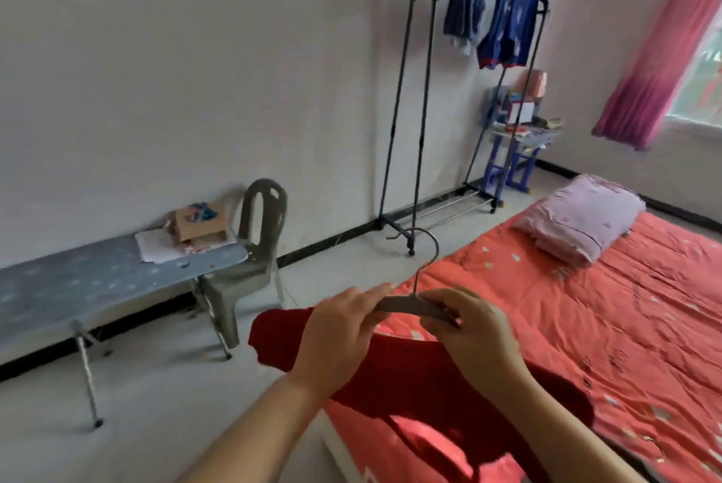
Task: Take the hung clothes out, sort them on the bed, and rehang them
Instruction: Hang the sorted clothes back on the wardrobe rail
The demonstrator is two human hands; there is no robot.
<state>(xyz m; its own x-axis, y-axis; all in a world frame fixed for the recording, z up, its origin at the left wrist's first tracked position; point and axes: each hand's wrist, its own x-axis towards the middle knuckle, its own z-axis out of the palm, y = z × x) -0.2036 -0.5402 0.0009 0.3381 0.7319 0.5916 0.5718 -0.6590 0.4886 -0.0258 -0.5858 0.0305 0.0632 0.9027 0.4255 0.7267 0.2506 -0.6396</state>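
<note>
Your fingers (371,299) pinch one grey hanger (414,304) over one red garment (429,373).
Left hand (336,330) and right hand (472,334) each grip an end; best to keep it level and feed in one shoulder at a time. The garment drapes at 6 o'clock across the bed (625,306); two blue garments (508,29) hang on one rack (414,111) at 1 o'clock.

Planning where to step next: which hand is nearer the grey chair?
Left. The left hand grips the hanger end toward the grey chair; the right hand grips the other end, toward the bed, farther off.
</note>
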